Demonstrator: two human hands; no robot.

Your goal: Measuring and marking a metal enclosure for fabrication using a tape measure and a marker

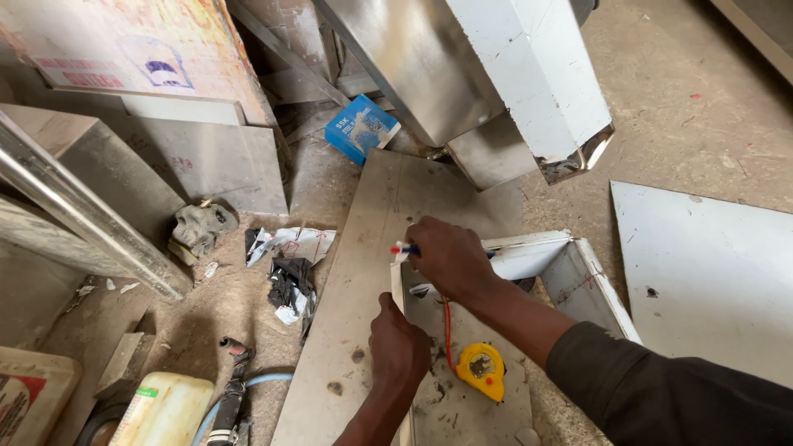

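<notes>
Under right hand [450,258], pen [403,249] half-hidden.

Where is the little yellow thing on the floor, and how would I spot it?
Find the long grey board lying across the dusty floor, where the right hand holds a pen. Just below that forearm sits the yellow tape measure. It is the only bright yellow, rounded thing there, with an orange strap.

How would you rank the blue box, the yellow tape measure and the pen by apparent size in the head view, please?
Largest to smallest:
1. blue box
2. tape measure; it lies nearer the camera, so the gap to the box is unsure
3. pen, mostly hidden in the right hand
</notes>
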